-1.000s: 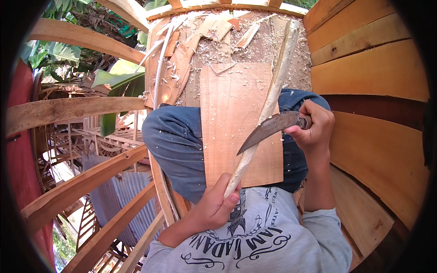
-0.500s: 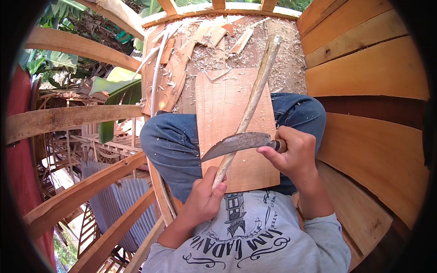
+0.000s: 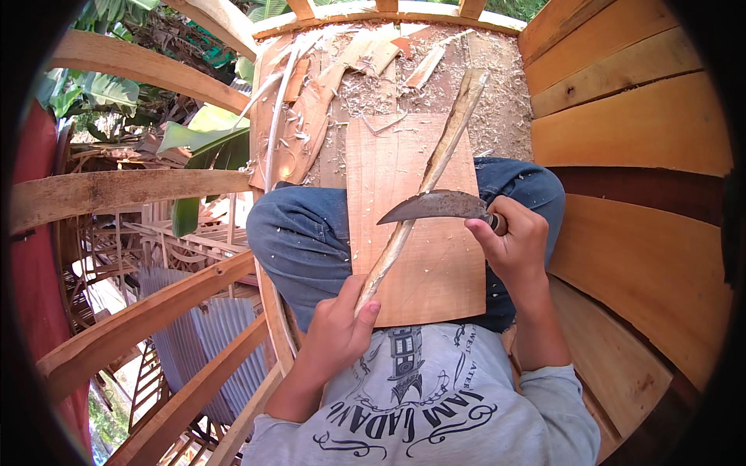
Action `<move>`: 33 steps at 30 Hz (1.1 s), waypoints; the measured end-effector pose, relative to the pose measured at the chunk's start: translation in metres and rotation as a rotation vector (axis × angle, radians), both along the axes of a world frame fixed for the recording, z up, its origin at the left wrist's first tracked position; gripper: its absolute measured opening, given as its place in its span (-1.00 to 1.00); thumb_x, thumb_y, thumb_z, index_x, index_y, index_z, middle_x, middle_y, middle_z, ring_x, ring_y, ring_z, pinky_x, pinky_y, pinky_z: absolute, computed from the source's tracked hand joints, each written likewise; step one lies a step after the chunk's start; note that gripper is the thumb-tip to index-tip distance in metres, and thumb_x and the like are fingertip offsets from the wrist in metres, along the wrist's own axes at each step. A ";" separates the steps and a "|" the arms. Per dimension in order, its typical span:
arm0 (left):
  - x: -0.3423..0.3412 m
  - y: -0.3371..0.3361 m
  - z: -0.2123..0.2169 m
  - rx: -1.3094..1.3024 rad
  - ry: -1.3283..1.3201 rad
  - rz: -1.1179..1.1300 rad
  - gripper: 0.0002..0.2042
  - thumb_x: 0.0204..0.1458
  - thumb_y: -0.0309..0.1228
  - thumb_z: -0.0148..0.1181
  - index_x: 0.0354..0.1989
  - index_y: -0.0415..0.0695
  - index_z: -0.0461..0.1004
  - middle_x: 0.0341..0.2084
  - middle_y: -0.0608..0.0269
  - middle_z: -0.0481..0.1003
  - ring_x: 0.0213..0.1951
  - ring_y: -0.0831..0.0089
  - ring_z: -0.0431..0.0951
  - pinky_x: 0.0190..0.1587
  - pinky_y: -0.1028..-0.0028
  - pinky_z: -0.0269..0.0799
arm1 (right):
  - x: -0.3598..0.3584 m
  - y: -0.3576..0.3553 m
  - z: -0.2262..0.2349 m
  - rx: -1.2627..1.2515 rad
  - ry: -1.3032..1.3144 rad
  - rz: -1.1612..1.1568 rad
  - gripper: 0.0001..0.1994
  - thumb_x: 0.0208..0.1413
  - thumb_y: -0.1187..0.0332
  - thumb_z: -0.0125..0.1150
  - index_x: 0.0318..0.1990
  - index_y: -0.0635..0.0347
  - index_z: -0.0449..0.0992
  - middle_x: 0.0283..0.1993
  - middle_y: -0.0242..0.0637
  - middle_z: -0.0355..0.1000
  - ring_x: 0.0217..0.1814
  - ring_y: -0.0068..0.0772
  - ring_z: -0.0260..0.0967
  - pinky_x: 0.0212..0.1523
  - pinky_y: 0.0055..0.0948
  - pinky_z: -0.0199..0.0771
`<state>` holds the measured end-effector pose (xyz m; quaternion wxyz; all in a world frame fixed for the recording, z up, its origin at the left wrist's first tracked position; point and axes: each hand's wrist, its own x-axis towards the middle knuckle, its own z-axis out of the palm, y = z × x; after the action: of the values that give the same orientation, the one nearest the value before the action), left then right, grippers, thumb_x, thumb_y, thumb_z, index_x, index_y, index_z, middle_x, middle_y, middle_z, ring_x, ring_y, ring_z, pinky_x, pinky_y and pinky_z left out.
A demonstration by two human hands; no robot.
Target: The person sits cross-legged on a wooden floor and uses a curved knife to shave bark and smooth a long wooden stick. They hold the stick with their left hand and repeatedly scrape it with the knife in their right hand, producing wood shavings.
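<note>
The left hand [image 3: 338, 322] wraps its grip round the near end of a stick [image 3: 444, 147] slanting over a board [image 3: 420, 291]; the right hand [image 3: 517, 237] clasps a knife [image 3: 435, 205]. The stick looks light, stiff, best held there.

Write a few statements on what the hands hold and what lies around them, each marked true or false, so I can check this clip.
1. The right hand holds the knife. True.
2. The left hand is empty. False: it grips the near end of the stick.
3. The knife crosses over the stick. True.
4. The knife's tip points to the person's right. False: it points to the left.
5. Shavings lie beyond the board. True.
</note>
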<state>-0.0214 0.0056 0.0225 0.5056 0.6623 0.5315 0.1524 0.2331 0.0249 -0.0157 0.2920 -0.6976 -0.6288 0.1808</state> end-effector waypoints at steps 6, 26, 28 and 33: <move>0.002 -0.002 -0.001 0.093 0.008 -0.029 -0.75 0.08 -0.41 0.05 -0.13 -0.30 0.31 -0.70 -0.10 0.38 -0.59 -0.05 0.48 -0.54 0.24 0.33 | -0.007 -0.001 -0.004 0.002 0.207 0.010 -0.55 -0.08 0.06 0.32 -0.65 0.25 0.30 -0.73 -0.25 0.14 -0.77 -0.32 0.11 -0.70 -0.41 0.12; 0.001 -0.001 0.001 -0.012 -0.059 -0.094 -0.76 0.08 -0.40 0.05 -0.14 -0.28 0.30 -0.69 -0.09 0.38 -0.58 -0.03 0.50 -0.54 0.27 0.34 | 0.015 0.000 -0.019 0.061 0.370 -0.070 -0.62 -0.07 0.15 0.34 -0.61 0.27 0.36 -0.73 -0.29 0.14 -0.73 -0.39 0.09 -0.67 -0.47 0.13; 0.003 0.000 0.000 -0.024 -0.069 -0.084 -0.76 0.08 -0.40 0.06 -0.14 -0.28 0.31 -0.69 -0.09 0.38 -0.57 -0.02 0.50 -0.53 0.27 0.35 | 0.010 -0.007 -0.018 0.116 0.219 0.168 -0.59 -0.09 0.09 0.34 -0.61 0.26 0.37 -0.74 -0.30 0.14 -0.75 -0.41 0.10 -0.69 -0.50 0.11; 0.007 0.009 0.004 -0.065 -0.081 -0.088 -0.79 0.08 -0.42 0.04 -0.17 -0.28 0.31 -0.66 -0.06 0.40 -0.57 0.01 0.51 -0.52 0.30 0.34 | 0.005 -0.006 -0.014 0.046 0.263 0.126 -0.53 -0.18 -0.02 0.37 -0.63 0.23 0.35 -0.73 -0.31 0.15 -0.75 -0.44 0.12 -0.70 -0.50 0.11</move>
<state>-0.0144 0.0150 0.0268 0.5540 0.6616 0.4857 0.1394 0.2382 0.0194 -0.0301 0.3760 -0.6202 -0.6316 0.2740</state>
